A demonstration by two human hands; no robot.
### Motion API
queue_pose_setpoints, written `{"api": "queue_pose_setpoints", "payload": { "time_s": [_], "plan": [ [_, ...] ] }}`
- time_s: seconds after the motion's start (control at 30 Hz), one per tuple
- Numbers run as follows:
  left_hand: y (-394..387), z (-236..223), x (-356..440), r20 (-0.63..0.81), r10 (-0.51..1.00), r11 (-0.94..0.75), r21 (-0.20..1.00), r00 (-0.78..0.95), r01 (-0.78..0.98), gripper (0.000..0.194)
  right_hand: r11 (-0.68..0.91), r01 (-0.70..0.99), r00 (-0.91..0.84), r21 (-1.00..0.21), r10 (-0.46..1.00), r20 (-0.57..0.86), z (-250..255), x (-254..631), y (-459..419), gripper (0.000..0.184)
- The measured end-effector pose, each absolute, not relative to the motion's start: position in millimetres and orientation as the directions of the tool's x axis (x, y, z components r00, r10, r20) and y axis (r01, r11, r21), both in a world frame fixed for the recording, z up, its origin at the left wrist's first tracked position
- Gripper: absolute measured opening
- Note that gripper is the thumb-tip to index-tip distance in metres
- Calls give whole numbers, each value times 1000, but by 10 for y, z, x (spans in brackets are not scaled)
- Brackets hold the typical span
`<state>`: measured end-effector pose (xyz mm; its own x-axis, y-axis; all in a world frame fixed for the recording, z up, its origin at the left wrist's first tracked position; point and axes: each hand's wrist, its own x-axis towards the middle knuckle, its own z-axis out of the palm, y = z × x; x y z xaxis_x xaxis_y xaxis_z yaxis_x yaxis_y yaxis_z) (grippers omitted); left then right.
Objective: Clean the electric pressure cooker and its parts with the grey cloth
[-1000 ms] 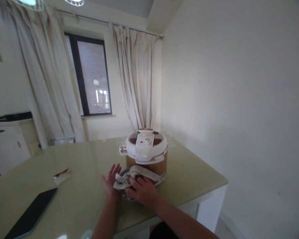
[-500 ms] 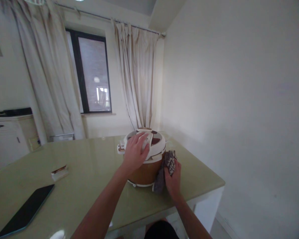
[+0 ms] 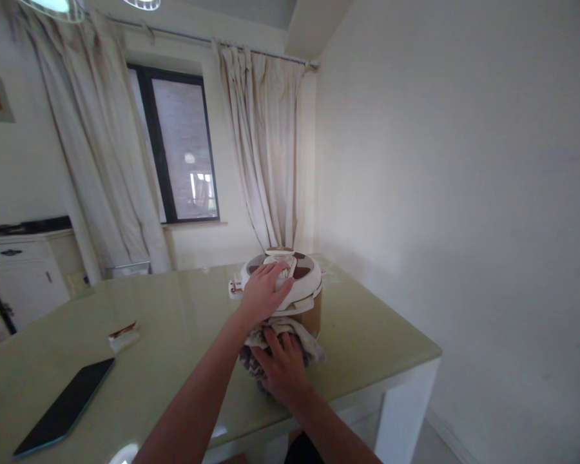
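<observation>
A white and brown pressure cooker (image 3: 307, 291) stands on the pale green glass table (image 3: 174, 335) near its far right corner. My left hand (image 3: 263, 293) rests on the cooker's white lid, fingers curved over the handle. My right hand (image 3: 280, 367) presses a crumpled patterned cloth (image 3: 309, 335) against the front of the cooker's brown body, low down near the table top. The fingers are spread over the cloth.
A dark phone or tablet (image 3: 65, 407) lies at the table's front left. A small wrapped packet (image 3: 123, 335) sits further back. A white wall runs close along the right. Curtains and a dark window are behind; a white cabinet (image 3: 19, 283) stands at the left.
My right hand has brought the cloth from the cooker's right side round to its front. My left hand has stayed on the lid, where it moved from the table a second ago.
</observation>
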<state>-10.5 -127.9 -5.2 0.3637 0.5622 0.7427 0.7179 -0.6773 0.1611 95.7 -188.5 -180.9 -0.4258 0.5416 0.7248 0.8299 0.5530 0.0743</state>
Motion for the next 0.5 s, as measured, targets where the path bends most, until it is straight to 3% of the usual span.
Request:
{"api": "queue_pose_setpoints", "payload": {
  "time_s": [0.17, 0.33, 0.4, 0.5],
  "plan": [
    [-1234, -67, -148, 734, 558, -690, 151, 387, 708, 31, 546, 838, -384, -4, 594, 707, -1941, 1221, -1934, 63],
    [-1228, -70, -123, 735, 576, -667, 169, 358, 726, 29, 575, 812, -208, -104, 450, 868, -2214, 1707, -1901, 56],
    [-1232, -64, -117, 727, 586, -660, 171, 358, 732, 29, 532, 810, -24, -247, 450, 893, -2206, 1858, -1806, 52],
    [-1227, -54, -124, 704, 603, -657, 170, 376, 735, 31, 407, 715, 321, -568, 531, 784, -2016, 1985, -1627, 44]
  ]
}}
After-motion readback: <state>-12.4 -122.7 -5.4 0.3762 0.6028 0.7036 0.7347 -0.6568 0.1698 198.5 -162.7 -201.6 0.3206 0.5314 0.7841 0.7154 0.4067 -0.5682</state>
